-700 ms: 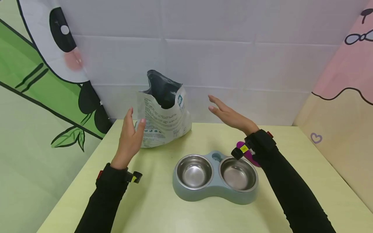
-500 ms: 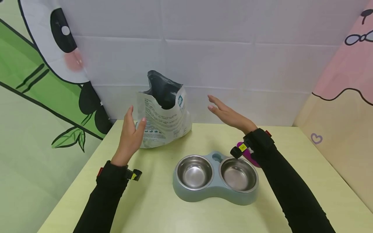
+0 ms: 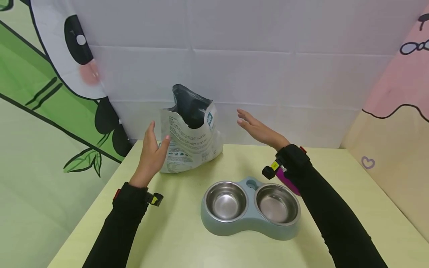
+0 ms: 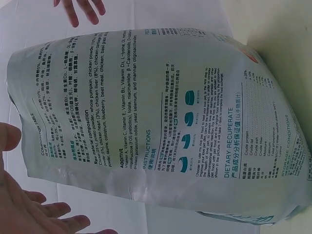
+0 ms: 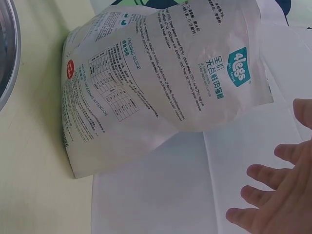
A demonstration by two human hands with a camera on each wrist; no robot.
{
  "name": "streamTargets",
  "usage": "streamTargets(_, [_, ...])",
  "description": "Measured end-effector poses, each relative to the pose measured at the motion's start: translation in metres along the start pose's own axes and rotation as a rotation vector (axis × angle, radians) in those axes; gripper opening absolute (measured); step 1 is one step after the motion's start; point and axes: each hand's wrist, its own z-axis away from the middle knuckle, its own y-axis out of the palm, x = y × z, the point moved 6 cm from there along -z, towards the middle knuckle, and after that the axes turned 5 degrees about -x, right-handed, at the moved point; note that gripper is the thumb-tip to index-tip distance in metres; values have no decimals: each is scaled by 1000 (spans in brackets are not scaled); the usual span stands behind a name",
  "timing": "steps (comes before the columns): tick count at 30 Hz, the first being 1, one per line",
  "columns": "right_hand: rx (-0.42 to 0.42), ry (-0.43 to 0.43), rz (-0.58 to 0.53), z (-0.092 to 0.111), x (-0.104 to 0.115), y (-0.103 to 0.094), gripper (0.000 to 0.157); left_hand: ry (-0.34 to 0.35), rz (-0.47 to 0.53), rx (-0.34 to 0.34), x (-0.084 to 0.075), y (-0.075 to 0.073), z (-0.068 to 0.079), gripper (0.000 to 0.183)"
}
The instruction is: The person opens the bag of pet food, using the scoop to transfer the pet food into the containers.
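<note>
A 4Legs pet food bag (image 3: pixel 191 143) stands on the counter (image 3: pixel 181 230) near the pale back wall (image 3: pixel 241 82), its torn top gaping to show a dark silvery lining. The left hand (image 3: pixel 149 158) is raised just beside the bag's left side, fingers extended and thumb spread wide from them, holding nothing. The right hand (image 3: pixel 259 128) hovers apart from the bag on its other side, its fingers straight, slightly fanned and likewise free of any object. Nearer the person sits a blue-grey double pet feeder (image 3: pixel 249 225) with a left steel bowl (image 3: pixel 226 203) and a right steel bowl (image 3: pixel 277 206) set side by side in it. A purple object (image 3: pixel 287 183) shows behind the right bowl, partly hidden by the right forearm; its shape is unclear. Both wrists wear black bands over black sleeves.
</note>
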Motion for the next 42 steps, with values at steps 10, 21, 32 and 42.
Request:
streamTargets(10, [1, 23, 3, -20, -4, 4, 61, 6, 17, 17, 4, 2, -7, 67])
streamTargets(21, [8, 37, -10, -33, 0, 7, 57, -22, 83, 38, 6, 7, -14, 69])
streamTargets(32, [9, 31, -30, -43, -6, 13, 61, -36, 113, 54, 7, 13, -16, 69])
streamTargets(42, [45, 61, -42, -35, 21, 18, 56, -37, 115, 86, 6, 18, -13, 68])
